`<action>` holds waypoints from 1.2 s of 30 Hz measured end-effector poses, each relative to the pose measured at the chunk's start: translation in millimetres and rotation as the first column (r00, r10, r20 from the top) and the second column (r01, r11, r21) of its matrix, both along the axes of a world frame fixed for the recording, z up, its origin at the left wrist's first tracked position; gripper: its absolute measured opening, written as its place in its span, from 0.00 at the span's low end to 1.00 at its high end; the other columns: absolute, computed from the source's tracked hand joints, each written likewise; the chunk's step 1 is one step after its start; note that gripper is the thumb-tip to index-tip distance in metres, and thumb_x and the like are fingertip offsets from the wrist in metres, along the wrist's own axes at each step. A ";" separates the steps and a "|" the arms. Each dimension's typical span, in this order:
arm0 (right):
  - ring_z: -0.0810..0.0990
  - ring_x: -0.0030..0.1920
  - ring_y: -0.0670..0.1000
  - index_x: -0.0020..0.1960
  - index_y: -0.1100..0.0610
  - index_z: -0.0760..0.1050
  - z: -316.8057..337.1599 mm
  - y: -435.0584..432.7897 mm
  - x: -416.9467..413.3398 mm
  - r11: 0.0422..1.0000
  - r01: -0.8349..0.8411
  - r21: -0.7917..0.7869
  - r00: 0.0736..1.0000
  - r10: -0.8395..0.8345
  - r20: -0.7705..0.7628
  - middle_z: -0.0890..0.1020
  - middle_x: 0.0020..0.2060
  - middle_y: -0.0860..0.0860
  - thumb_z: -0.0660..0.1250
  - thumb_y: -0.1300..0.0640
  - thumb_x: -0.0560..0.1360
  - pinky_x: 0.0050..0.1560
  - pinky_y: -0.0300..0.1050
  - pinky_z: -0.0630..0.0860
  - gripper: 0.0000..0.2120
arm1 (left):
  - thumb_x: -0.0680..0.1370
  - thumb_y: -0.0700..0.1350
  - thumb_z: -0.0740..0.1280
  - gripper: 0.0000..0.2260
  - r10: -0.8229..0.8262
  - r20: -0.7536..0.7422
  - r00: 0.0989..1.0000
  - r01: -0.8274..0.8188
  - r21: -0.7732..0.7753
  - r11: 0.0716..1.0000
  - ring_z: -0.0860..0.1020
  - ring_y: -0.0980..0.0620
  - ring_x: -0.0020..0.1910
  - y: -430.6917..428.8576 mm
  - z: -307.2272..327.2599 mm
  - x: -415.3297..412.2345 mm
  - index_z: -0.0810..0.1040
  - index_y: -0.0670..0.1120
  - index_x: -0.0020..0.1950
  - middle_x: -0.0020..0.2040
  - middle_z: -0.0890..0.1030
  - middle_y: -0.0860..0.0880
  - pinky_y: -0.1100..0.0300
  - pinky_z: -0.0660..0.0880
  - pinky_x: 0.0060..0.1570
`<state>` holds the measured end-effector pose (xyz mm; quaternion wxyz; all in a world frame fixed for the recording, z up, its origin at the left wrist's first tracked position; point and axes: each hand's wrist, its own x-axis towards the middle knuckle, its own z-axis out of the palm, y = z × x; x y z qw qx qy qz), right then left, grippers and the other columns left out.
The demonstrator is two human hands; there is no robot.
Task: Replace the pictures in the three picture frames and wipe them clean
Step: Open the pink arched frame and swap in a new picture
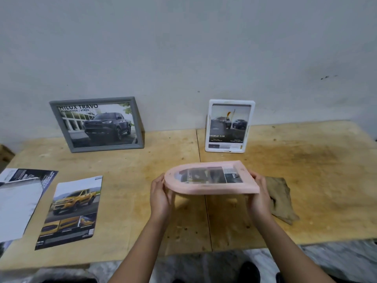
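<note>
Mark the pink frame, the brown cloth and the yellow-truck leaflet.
pink frame (pixel 214 189), head view, on its near pink edge.
brown cloth (pixel 282 201), head view, on its crumpled middle.
yellow-truck leaflet (pixel 74 199), head view, on the printed yellow truck.

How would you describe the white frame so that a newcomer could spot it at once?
Find the wooden table against the grey wall; two frames stand against that wall. The white frame is the right-hand one. Unlike the wide grey frame to its left and the held pink frame, it is white and taller than wide.
</note>
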<state>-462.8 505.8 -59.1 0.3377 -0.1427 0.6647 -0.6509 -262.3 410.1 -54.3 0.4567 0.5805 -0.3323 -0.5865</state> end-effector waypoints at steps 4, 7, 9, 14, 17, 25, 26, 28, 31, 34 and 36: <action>0.78 0.57 0.52 0.61 0.53 0.73 -20.6 15.7 -5.5 0.994 -0.101 0.047 0.983 0.092 0.160 0.78 0.58 0.52 0.61 0.53 0.78 0.50 0.50 0.77 0.12 | 0.81 0.40 0.58 0.17 -0.073 -0.091 0.993 0.079 0.060 0.995 0.75 0.46 0.61 10.3 -20.4 9.8 0.67 0.39 0.70 0.64 0.75 0.41 0.52 0.73 0.60; 0.78 0.55 0.56 0.62 0.56 0.71 -34.7 27.2 -3.5 0.987 -0.124 0.101 0.965 0.096 0.244 0.76 0.61 0.55 0.62 0.60 0.78 0.42 0.46 0.79 0.13 | 0.83 0.40 0.52 0.17 -0.067 -0.035 0.997 0.070 0.083 0.994 0.73 0.48 0.60 17.8 -36.9 14.8 0.65 0.40 0.71 0.65 0.73 0.41 0.59 0.74 0.54; 0.77 0.58 0.59 0.64 0.58 0.70 -43.0 32.5 -2.1 0.987 -0.127 0.102 0.954 0.093 0.284 0.73 0.63 0.54 0.60 0.64 0.77 0.41 0.47 0.81 0.15 | 0.83 0.39 0.52 0.17 -0.103 -0.002 0.995 0.102 0.090 0.991 0.73 0.49 0.59 21.1 -44.1 17.6 0.66 0.40 0.71 0.65 0.73 0.42 0.59 0.73 0.53; 0.80 0.50 0.58 0.65 0.58 0.69 -46.7 34.4 -1.1 0.967 -0.186 0.172 0.957 0.138 0.255 0.77 0.51 0.50 0.57 0.69 0.76 0.49 0.60 0.77 0.18 | 0.81 0.38 0.56 0.17 -0.175 -0.012 0.985 0.175 0.131 0.976 0.76 0.53 0.53 30.9 -59.9 26.6 0.68 0.43 0.70 0.62 0.76 0.46 0.61 0.74 0.50; 0.80 0.50 0.60 0.63 0.54 0.70 -47.0 32.4 -4.7 0.927 -0.251 0.278 0.965 0.218 0.143 0.79 0.53 0.56 0.57 0.69 0.76 0.48 0.60 0.78 0.19 | 0.81 0.37 0.57 0.16 -0.175 -0.023 0.984 0.177 0.161 0.971 0.78 0.54 0.51 33.5 -71.2 31.3 0.70 0.42 0.69 0.60 0.78 0.45 0.64 0.77 0.45; 0.78 0.49 0.49 0.60 0.60 0.75 -54.0 17.5 -9.3 0.799 -0.292 0.526 0.821 0.491 -0.290 0.79 0.50 0.52 0.62 0.68 0.75 0.40 0.34 0.73 0.14 | 0.78 0.40 0.56 0.17 -0.270 0.323 0.907 0.282 0.009 0.959 0.76 0.52 0.57 37.9 -80.1 33.4 0.73 0.54 0.64 0.59 0.77 0.51 0.57 0.77 0.56; 0.78 0.51 0.51 0.59 0.59 0.76 -53.9 15.6 -12.8 0.775 -0.277 0.567 0.764 0.536 -0.360 0.80 0.50 0.52 0.63 0.66 0.75 0.43 0.36 0.74 0.14 | 0.77 0.45 0.56 0.18 -0.277 0.372 0.886 0.298 0.002 0.955 0.75 0.50 0.59 39.1 -85.4 33.5 0.71 0.55 0.67 0.61 0.76 0.49 0.50 0.75 0.59; 0.77 0.56 0.53 0.59 0.58 0.76 -51.3 11.7 -23.7 0.772 -0.159 0.615 0.693 0.532 -0.487 0.79 0.54 0.53 0.64 0.66 0.73 0.52 0.44 0.74 0.15 | 0.79 0.45 0.55 0.19 -0.251 0.412 0.876 0.276 0.000 0.961 0.72 0.53 0.57 44.3 -86.7 28.8 0.67 0.52 0.71 0.64 0.71 0.48 0.50 0.71 0.62; 0.72 0.62 0.57 0.64 0.60 0.73 -43.3 9.6 -51.5 0.810 0.098 0.579 0.700 0.357 -0.619 0.75 0.61 0.57 0.64 0.66 0.72 0.60 0.50 0.70 0.19 | 0.81 0.38 0.53 0.20 -0.168 0.439 0.882 0.192 -0.009 0.981 0.66 0.58 0.55 53.0 -76.6 17.7 0.64 0.47 0.73 0.64 0.66 0.48 0.61 0.64 0.59; 0.63 0.69 0.59 0.71 0.58 0.65 -50.7 23.1 -79.8 0.654 0.141 0.743 0.660 0.497 -0.563 0.64 0.71 0.57 0.63 0.58 0.76 0.66 0.54 0.64 0.24 | 0.81 0.38 0.53 0.19 -0.130 0.472 0.872 0.162 -0.028 0.986 0.66 0.58 0.56 56.2 -81.3 13.1 0.64 0.44 0.73 0.67 0.65 0.46 0.63 0.63 0.58; 0.60 0.71 0.60 0.73 0.55 0.60 -60.9 35.8 -84.8 0.525 0.106 0.844 0.630 0.622 -0.466 0.60 0.74 0.55 0.59 0.53 0.78 0.66 0.57 0.64 0.25 | 0.81 0.38 0.53 0.19 -0.113 0.499 0.859 0.144 -0.023 0.989 0.67 0.55 0.59 56.0 -85.7 12.7 0.64 0.43 0.72 0.68 0.65 0.45 0.63 0.63 0.59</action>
